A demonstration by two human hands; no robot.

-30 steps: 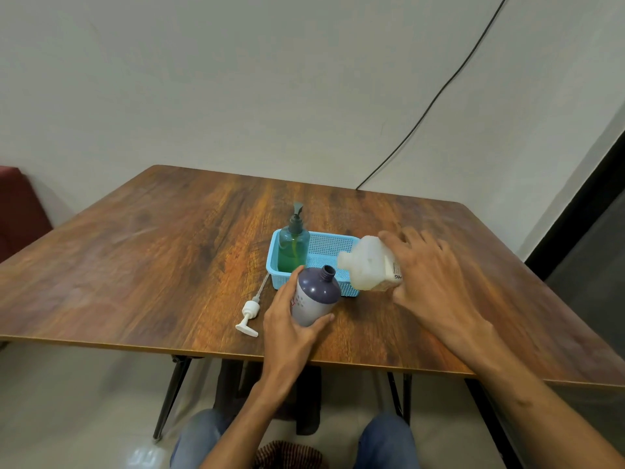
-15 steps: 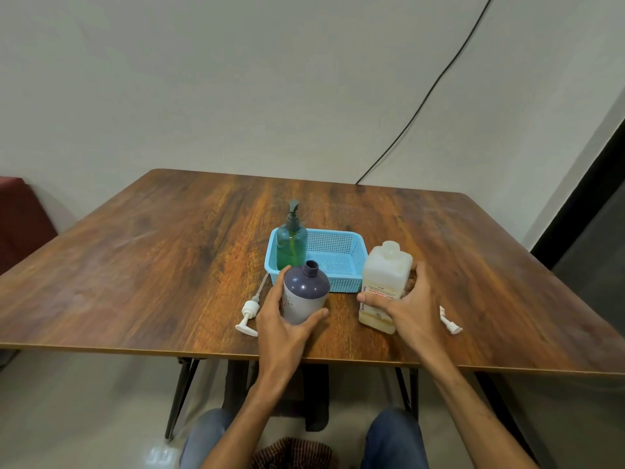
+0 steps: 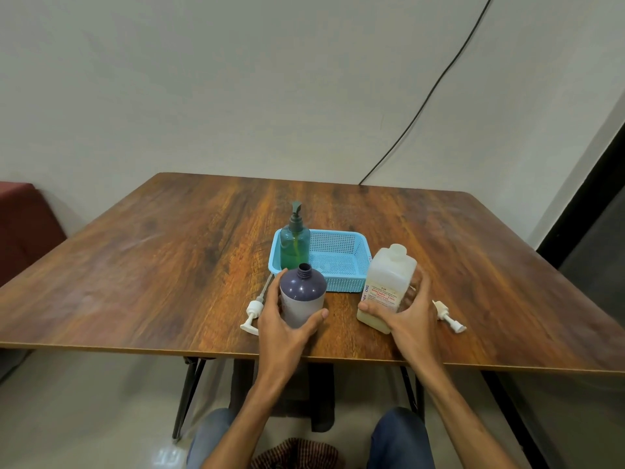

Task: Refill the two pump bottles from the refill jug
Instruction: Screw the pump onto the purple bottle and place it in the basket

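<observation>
Left hand (image 3: 287,328) grips open purple bottle (image 3: 302,297); right hand (image 3: 407,314) grips refill jug (image 3: 387,287) upright on surface (image 3: 169,265). Pour slowly, spout over neck.

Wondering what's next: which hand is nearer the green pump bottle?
Left. The left hand grips the purple bottle just in front of the green pump bottle; the right hand holds the jug farther right.

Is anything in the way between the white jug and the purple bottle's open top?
Nothing visible. Only bare table lies between the jug and the purple bottle, whose neck is open, with no pump on it.
</observation>
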